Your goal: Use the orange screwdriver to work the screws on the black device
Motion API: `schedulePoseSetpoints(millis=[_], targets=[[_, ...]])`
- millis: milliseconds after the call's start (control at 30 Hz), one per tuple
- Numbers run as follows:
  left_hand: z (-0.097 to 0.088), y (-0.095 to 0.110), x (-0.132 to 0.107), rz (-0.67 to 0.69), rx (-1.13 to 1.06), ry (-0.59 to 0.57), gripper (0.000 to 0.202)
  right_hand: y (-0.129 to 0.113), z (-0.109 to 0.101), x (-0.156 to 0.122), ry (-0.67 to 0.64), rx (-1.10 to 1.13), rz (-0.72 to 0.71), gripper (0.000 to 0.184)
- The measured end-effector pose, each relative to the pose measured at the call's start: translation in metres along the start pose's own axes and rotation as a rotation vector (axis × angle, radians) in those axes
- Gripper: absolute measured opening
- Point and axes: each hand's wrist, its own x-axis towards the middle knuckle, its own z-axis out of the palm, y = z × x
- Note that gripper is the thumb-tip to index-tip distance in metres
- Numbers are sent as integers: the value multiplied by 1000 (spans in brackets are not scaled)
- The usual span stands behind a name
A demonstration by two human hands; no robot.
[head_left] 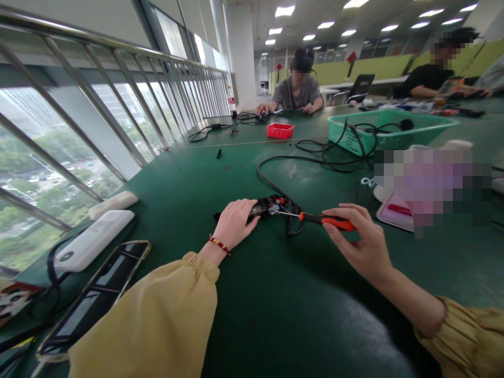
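My left hand [236, 223] lies on a small black electrical device [270, 206] with its inner wiring showing, on the green table [275, 294]. The fingers press down over its left end and hold it in place. My right hand [360, 242] is closed round the orange-and-black handle of a screwdriver [328, 220]. The metal tip of the screwdriver points left into the open device. A black cable [271, 181] runs from the device toward the back right.
A phone [98, 294] and two white power banks [92, 244] lie at the left near the railing. A green basket [388, 128] with cables and a red tray [280, 130] stand further back. Two other people sit at the far tables. A blurred pink object lies at the right.
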Motion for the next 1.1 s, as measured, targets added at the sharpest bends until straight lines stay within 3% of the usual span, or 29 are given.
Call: schedulePoseSetpoints(millis=[100, 267, 467, 633, 867, 1000, 1100], targets=[[-1, 1, 0, 1, -1, 2, 30, -1, 0, -2, -31, 12, 44, 13], [-1, 1, 0, 4, -1, 6, 30, -4, 1, -4, 56, 69, 69, 35], [1, -1, -1, 13, 1, 3, 30, -6, -1, -3, 15, 57, 57, 20], [-1, 0, 0, 29, -10, -7, 29, -12, -3, 2, 26, 65, -59, 24], [-3, 2, 1, 33, -35, -11, 28, -14, -3, -1, 12, 27, -22, 17], [-3, 1, 1, 34, -37, -12, 29, -14, -3, 0, 90, -14, -26, 31], [-2, 0, 0, 33, -40, -11, 29, -15, -4, 0, 22, 8, 1, 28]])
